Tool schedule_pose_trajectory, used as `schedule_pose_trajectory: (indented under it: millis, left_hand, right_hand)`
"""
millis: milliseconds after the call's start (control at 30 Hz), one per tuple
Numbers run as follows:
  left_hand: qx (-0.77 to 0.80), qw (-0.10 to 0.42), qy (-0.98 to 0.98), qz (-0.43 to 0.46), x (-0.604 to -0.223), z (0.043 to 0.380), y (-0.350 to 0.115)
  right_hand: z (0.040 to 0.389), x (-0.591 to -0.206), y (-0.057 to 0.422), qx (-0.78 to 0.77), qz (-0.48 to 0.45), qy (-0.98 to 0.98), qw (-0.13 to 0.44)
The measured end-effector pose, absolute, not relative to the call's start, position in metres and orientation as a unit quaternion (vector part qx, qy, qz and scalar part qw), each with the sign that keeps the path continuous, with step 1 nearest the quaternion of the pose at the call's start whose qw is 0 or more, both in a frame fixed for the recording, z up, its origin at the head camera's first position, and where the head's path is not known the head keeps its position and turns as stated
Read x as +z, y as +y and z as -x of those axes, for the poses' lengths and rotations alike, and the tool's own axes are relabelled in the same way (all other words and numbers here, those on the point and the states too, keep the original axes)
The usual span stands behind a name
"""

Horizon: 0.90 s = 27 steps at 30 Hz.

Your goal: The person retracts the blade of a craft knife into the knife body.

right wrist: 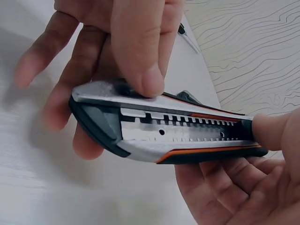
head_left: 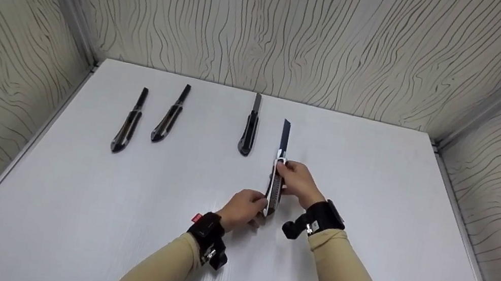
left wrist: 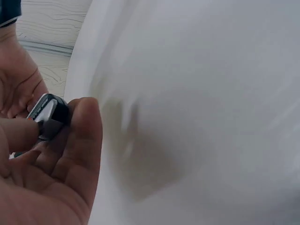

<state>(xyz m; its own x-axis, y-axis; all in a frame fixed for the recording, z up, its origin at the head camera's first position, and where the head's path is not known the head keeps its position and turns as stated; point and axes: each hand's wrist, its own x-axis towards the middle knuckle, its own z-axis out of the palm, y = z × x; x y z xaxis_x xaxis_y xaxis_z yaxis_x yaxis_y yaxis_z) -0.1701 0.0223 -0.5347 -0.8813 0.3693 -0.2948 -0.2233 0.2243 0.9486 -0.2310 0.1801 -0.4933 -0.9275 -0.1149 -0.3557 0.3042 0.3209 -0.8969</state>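
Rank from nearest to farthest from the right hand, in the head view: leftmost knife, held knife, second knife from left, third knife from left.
1. Held knife: in the right hand.
2. Third knife from left: left of the held knife.
3. Second knife from left: farther left.
4. Leftmost knife: left of all others.
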Motion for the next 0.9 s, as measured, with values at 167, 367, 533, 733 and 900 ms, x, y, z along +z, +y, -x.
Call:
schedule_pose_trajectory:
  millis: [167,367,533,733,900]
  left_hand:
    - [0.601,0.236,0.761,-0.058,-0.5341,0.1691,0.0231]
    - [0.583,0.225,0.777,-0.074,-0.5323,0.1663,0.0248]
    - [0.579,0.221,0.782,-0.071,-0.5337,0.1657,0.0257]
    - [0.583,0.219,0.779,-0.071,-0.5363,0.1649,0.0275]
    - [0.599,0.219,0.768,-0.061,-0.5363,0.1638,0.029]
  right_hand:
    - [0.2303,-0.4939,0.18,-0.581,-0.064,0.794,0.167]
    - [0.2279,-0.4963,0.1774,-0.592,-0.072,0.787,0.159]
    - [0.226,-0.498,0.1767,-0.599,-0.088,0.781,0.152]
    - [0.2257,-0.5009,0.177,-0.61,-0.101,0.771,0.154]
    - [0.2252,-0.5004,0.1744,-0.602,-0.108,0.778,0.142]
